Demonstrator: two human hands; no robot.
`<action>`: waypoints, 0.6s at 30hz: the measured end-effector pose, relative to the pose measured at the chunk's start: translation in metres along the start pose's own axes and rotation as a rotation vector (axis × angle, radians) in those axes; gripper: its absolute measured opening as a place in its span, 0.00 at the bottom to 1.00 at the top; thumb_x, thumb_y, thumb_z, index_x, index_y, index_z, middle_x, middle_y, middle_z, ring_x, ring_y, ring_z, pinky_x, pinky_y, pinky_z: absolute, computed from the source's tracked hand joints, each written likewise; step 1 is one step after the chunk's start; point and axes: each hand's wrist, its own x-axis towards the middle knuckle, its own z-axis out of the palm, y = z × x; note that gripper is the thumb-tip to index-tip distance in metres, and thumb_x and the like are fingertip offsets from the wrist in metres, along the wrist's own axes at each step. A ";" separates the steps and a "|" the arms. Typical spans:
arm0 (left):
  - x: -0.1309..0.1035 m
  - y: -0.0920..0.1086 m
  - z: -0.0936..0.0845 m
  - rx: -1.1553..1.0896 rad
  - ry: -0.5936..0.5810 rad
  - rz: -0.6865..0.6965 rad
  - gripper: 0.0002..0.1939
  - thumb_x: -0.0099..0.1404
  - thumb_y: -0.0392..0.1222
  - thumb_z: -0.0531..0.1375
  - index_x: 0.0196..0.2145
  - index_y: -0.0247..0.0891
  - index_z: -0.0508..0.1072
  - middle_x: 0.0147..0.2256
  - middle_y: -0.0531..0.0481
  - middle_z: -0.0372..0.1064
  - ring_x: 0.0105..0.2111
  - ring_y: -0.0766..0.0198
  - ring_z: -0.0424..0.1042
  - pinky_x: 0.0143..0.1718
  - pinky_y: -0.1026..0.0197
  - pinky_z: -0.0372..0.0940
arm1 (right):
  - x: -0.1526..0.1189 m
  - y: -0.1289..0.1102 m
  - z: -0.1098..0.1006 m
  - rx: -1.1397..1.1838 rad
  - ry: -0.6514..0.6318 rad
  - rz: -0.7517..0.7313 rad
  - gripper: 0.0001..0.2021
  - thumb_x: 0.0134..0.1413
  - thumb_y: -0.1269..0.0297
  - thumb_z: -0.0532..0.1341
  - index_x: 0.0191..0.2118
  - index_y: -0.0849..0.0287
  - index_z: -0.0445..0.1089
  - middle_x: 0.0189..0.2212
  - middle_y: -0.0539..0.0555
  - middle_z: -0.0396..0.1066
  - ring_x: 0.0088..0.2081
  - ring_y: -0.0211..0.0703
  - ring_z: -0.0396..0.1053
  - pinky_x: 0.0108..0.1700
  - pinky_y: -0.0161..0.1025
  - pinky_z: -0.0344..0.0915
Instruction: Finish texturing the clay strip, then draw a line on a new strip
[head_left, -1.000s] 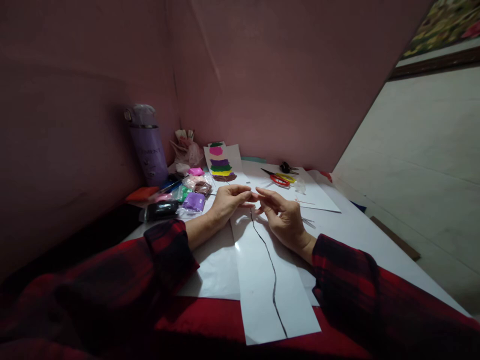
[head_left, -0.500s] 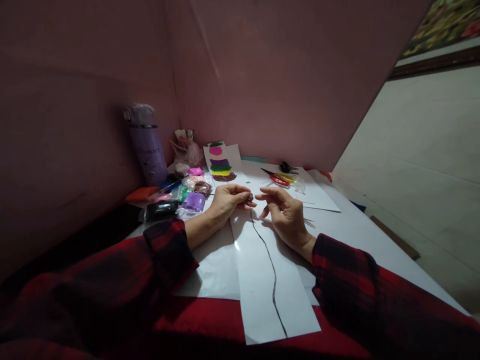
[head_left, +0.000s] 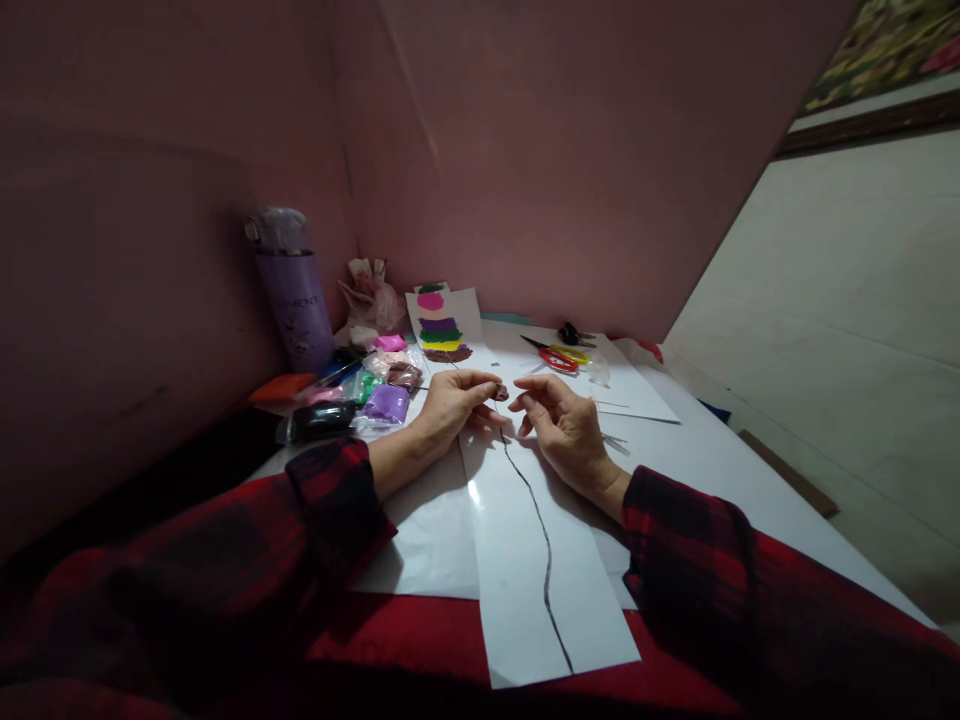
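My left hand (head_left: 456, 405) pinches a small brown lump of modelling clay (head_left: 502, 393) between thumb and fingertips, above the middle of the table. Just to the right, my right hand (head_left: 564, 420) is held with its fingers curved and apart, with nothing visible in it and a small gap between it and the lump. Beneath both hands lies a white paper strip (head_left: 517, 580) with a wavy black line drawn down it. Its near end hangs over the table's front edge.
Bagged modelling clay (head_left: 387, 404) in several colours lies at the left, before a purple bottle (head_left: 296, 300). A card with coloured bands (head_left: 441, 336) leans at the back. Scissors (head_left: 559, 358) with red and yellow handles lie behind my right hand, near white paper sheets (head_left: 637, 390).
The left hand's lower fingers have spread away from the clay, so more of the brown lump shows. My right hand has shifted very slightly left.
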 end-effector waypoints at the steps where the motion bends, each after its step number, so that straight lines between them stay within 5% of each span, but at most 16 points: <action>1: 0.000 0.000 0.000 0.002 -0.019 0.006 0.03 0.59 0.31 0.62 0.33 0.29 0.75 0.28 0.45 0.76 0.20 0.64 0.75 0.16 0.68 0.64 | 0.000 -0.001 0.000 0.014 -0.013 -0.001 0.08 0.59 0.65 0.58 0.43 0.60 0.68 0.28 0.51 0.73 0.21 0.36 0.68 0.25 0.37 0.69; 12: 0.000 0.001 0.006 0.122 -0.035 0.107 0.06 0.55 0.25 0.60 0.26 0.31 0.76 0.19 0.52 0.71 0.18 0.67 0.71 0.20 0.66 0.67 | -0.002 -0.003 -0.001 0.089 -0.079 -0.055 0.10 0.62 0.65 0.55 0.48 0.59 0.66 0.30 0.52 0.75 0.29 0.40 0.73 0.36 0.42 0.72; 18: 0.005 -0.005 0.003 0.082 -0.069 0.126 0.05 0.55 0.27 0.62 0.27 0.32 0.77 0.22 0.51 0.74 0.22 0.65 0.73 0.27 0.63 0.71 | 0.000 -0.001 0.000 0.134 -0.031 -0.028 0.12 0.62 0.63 0.56 0.50 0.57 0.65 0.32 0.52 0.75 0.30 0.41 0.74 0.39 0.44 0.72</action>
